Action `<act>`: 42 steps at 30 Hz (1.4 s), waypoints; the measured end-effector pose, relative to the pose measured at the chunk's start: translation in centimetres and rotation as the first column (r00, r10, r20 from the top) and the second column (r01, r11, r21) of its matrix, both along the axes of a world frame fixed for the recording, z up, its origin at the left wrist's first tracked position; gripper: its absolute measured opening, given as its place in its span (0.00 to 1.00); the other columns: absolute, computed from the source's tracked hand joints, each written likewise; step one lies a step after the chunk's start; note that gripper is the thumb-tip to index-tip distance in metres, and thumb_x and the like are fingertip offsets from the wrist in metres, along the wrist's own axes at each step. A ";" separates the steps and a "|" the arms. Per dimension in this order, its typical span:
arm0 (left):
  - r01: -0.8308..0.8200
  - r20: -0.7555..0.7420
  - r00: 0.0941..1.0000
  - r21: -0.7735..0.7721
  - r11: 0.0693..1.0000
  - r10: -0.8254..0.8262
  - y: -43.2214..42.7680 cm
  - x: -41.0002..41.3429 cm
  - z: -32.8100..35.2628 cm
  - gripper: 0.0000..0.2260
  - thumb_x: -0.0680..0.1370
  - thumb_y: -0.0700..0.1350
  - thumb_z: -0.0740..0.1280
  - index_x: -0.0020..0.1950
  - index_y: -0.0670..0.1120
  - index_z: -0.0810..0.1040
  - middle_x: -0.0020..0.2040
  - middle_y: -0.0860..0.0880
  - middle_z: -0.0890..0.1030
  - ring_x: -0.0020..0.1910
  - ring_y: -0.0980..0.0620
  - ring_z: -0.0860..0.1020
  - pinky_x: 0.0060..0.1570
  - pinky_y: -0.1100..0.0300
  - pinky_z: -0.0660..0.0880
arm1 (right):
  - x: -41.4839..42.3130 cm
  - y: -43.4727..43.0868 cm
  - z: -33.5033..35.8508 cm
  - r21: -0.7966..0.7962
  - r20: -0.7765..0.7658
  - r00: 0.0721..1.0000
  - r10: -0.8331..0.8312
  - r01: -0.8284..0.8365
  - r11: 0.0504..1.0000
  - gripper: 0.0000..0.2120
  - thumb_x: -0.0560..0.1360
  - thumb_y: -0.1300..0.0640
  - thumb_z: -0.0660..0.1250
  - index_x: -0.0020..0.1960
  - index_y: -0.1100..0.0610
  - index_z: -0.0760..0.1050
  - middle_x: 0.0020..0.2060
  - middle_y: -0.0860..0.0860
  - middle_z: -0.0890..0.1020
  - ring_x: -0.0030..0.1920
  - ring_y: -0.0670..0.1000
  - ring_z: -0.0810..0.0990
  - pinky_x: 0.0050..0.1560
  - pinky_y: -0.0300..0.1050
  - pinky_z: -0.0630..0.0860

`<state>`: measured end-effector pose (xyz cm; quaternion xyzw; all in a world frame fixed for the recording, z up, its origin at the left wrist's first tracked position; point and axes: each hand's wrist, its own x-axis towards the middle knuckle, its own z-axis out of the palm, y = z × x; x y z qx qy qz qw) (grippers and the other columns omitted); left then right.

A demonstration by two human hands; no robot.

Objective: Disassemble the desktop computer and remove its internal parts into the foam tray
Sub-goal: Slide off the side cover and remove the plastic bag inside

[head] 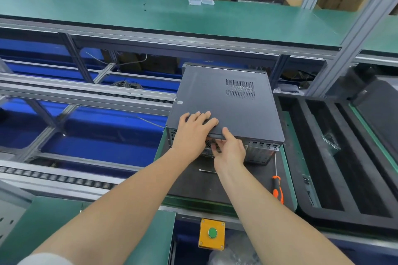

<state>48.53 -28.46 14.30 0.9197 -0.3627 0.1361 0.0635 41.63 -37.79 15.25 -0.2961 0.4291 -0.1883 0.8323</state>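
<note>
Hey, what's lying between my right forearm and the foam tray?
In the head view, an orange-handled screwdriver lies on the black mat, shaft pointing toward the computer case; past it, a green bench strip borders the foam tray.

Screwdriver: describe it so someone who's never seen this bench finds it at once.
Find the dark grey computer case lying flat on the black mat at mid-bench. On that mat, right of the case's near end, lies the screwdriver, thin shaft pointing toward the case. Its orange-and-black handle sets it apart; the thin metal tool to its left shows no colour.
</note>
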 end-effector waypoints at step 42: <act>-0.815 -0.645 0.576 -0.408 -0.411 -0.503 -1.8 2.7 7.6 0.18 0.81 0.67 0.55 0.61 0.59 0.76 0.57 0.47 0.85 0.50 0.49 0.86 0.55 0.53 0.78 | -1.9 -13.2 6.7 -0.933 -0.224 0.942 0.251 -0.133 -0.335 0.22 0.69 0.77 0.67 0.58 0.58 0.80 0.58 0.50 0.84 0.60 0.51 0.81 0.66 0.56 0.77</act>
